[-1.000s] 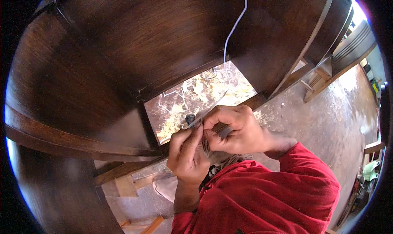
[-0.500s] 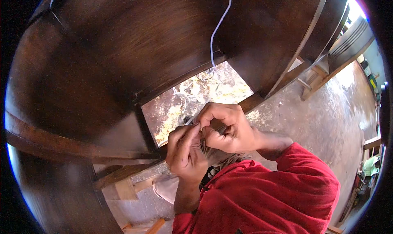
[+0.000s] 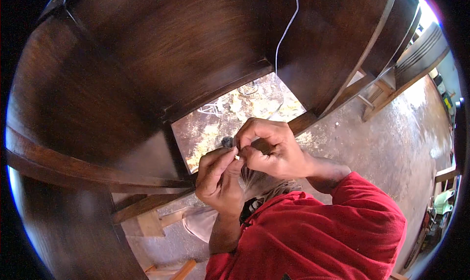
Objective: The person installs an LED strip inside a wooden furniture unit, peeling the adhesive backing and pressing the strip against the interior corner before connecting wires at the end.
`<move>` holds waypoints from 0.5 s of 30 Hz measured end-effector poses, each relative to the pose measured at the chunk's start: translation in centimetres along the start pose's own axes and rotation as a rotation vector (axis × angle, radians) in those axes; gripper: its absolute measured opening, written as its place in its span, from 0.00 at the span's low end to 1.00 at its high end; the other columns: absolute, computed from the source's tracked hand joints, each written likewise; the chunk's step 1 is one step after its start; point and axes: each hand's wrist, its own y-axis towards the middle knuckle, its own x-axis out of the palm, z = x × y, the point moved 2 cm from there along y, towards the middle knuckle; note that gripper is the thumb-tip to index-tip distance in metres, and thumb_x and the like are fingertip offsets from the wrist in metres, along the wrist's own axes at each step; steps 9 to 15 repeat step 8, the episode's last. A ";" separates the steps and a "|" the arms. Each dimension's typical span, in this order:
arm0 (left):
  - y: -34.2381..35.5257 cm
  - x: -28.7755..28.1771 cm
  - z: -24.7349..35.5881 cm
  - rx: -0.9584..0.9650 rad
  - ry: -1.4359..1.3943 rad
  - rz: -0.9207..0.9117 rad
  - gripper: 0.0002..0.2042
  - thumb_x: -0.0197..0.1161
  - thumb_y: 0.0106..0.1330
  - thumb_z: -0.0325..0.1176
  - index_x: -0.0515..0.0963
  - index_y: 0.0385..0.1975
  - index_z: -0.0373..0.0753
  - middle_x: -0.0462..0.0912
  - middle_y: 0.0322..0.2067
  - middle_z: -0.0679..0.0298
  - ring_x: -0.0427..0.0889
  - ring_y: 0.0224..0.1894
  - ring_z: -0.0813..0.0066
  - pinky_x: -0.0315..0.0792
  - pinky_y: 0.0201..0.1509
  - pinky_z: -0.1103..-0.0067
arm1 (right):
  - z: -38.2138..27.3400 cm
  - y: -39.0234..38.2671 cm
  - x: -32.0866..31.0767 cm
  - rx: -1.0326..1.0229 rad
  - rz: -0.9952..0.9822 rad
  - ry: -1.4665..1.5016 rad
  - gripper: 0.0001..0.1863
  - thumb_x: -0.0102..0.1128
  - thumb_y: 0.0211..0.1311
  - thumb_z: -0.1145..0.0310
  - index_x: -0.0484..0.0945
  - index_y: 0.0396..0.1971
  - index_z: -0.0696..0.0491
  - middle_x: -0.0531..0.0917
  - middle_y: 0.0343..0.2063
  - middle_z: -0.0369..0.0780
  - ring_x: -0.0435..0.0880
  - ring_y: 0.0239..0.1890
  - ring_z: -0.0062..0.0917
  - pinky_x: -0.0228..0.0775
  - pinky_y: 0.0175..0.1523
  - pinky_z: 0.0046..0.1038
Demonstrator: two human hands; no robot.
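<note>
My left hand point(image 3: 218, 175) and my right hand point(image 3: 274, 150) meet fingertip to fingertip in front of my red shirt. Both are closed in a pinch. A tiny white bit point(image 3: 237, 157) shows between the fingertips; its kind is too small to tell. Down the dark wooden panel hangs a thin white cable point(image 3: 278, 50), which drops through the rectangular opening and runs toward the back of my right hand. Whether its end is in my fingers is hidden.
Dark brown curved wooden panels point(image 3: 161, 50) surround the opening, framed by a wooden rail point(image 3: 303, 123). Below lies a stained floor point(image 3: 367, 152) with pale dust and wire scraps point(image 3: 210, 108). A small dark round thing point(image 3: 227, 142) shows beyond my left fingertips. Wooden furniture point(image 3: 421, 55) stands at right.
The hanging cable now lies further right and its lower run shows over the floor. My hands have shifted slightly up and left, still pinched together, and the white bit now shows.
</note>
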 end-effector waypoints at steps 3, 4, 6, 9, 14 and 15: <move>0.1 -0.1 -0.1 -0.044 -0.074 0.024 0.12 0.70 0.54 0.18 0.85 0.39 0.34 0.83 0.36 0.59 0.82 0.38 0.71 0.76 0.43 0.78 | 0.0 -0.2 0.0 0.028 0.017 0.047 0.05 0.61 0.51 0.80 0.77 0.30 0.60 0.82 0.27 0.41 0.82 0.31 0.24 0.73 0.38 0.27; 0.1 -0.1 -0.1 -0.083 -0.093 0.029 0.11 0.70 0.55 0.18 0.85 0.39 0.33 0.83 0.36 0.59 0.82 0.38 0.71 0.76 0.44 0.79 | -0.2 -0.2 -0.2 0.036 0.037 0.098 0.06 0.61 0.52 0.79 0.78 0.31 0.60 0.82 0.28 0.41 0.83 0.32 0.25 0.74 0.39 0.27; 0.2 -0.2 -0.3 -0.099 -0.082 0.035 0.11 0.70 0.55 0.19 0.85 0.39 0.33 0.84 0.37 0.59 0.82 0.39 0.71 0.75 0.44 0.79 | -1.2 0.2 -0.5 0.009 0.004 0.078 0.07 0.62 0.53 0.79 0.80 0.34 0.60 0.83 0.29 0.41 0.83 0.33 0.25 0.74 0.40 0.27; 0.2 -0.3 -0.5 -0.117 -0.073 0.038 0.11 0.70 0.56 0.19 0.85 0.39 0.33 0.84 0.37 0.59 0.82 0.40 0.71 0.75 0.45 0.79 | -1.5 0.4 -0.9 -0.029 -0.094 0.031 0.10 0.65 0.55 0.76 0.82 0.38 0.59 0.84 0.33 0.41 0.84 0.36 0.28 0.75 0.42 0.28; 0.2 -0.3 -0.5 -0.117 -0.073 0.038 0.11 0.70 0.56 0.19 0.85 0.39 0.33 0.84 0.37 0.59 0.82 0.40 0.71 0.75 0.45 0.79 | -1.5 0.4 -0.9 -0.029 -0.094 0.031 0.10 0.65 0.55 0.76 0.82 0.38 0.59 0.84 0.33 0.41 0.84 0.36 0.28 0.75 0.42 0.28; 0.2 -0.3 -0.5 -0.117 -0.073 0.038 0.11 0.70 0.56 0.19 0.85 0.39 0.33 0.84 0.37 0.59 0.82 0.40 0.71 0.75 0.45 0.79 | -1.5 0.4 -0.9 -0.029 -0.094 0.031 0.10 0.65 0.55 0.76 0.82 0.38 0.59 0.84 0.33 0.41 0.84 0.36 0.28 0.75 0.42 0.28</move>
